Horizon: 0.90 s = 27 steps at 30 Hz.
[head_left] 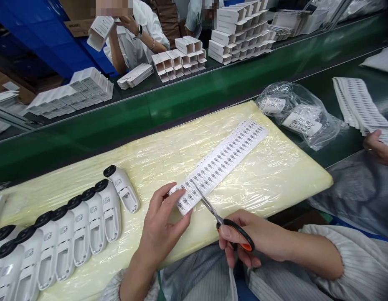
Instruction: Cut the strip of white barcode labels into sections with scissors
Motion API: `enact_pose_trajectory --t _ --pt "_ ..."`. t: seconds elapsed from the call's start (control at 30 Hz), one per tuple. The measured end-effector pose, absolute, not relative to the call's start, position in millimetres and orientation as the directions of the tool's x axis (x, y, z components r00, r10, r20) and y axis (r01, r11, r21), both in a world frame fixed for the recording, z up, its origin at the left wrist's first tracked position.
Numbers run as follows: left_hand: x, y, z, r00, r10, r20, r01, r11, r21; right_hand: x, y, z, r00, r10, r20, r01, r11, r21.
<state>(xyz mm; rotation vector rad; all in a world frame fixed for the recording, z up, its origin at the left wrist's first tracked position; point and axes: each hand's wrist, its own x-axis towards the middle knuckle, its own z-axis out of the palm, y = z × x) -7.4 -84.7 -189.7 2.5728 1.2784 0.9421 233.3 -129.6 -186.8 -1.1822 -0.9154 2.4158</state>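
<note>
Left hand (162, 228) half open, thumb and fingertips pinching the near end of a long white paper strip of small printed labels (220, 161). Right hand (248, 238) closed through the black-and-orange handles of a pair of small steel-bladed scissors (223, 223), blades parted narrowly and biting into the strip's near end, just right of the left fingertips. Strip lying flat on a pale yellow foam pad wrapped in clear film (275, 175) that covers the counter, long axis running from the left hand away and to the right, far end well beyond both hands. Scissor tips pointing away and left, crossing the strip at an angle.

Left of the left hand, a row of white plastic handheld devices with black round caps (71, 234), lying side by side on the pad, caps pointing away. Beyond the right hand, a crumpled clear plastic bag (298, 113) holding white slips with handwriting. Further right, a fanned stack of more white label sheets (358, 104) under another person's hand (378, 144). Far beyond both hands, past a green conveyor belt (181, 104), stacks of white folded cardboard boxes (240, 33).
</note>
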Motion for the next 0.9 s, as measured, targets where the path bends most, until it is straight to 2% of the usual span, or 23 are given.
enact_pose_trajectory --t 0.53,0.9 --pt "-9.2 -86.1 -190.8 0.448 0.749 0.489 0.681 -0.64 0.355 232.3 -123.8 -184.9 -0.599 0.519 -0.61 0.014 -0.755 -0.655" --pt "-9.4 -85.2 -190.6 0.438 0.743 0.506 0.682 -0.641 0.351 233.8 -120.3 -181.6 -0.567 0.518 -0.64 0.099 -0.729 -0.678"
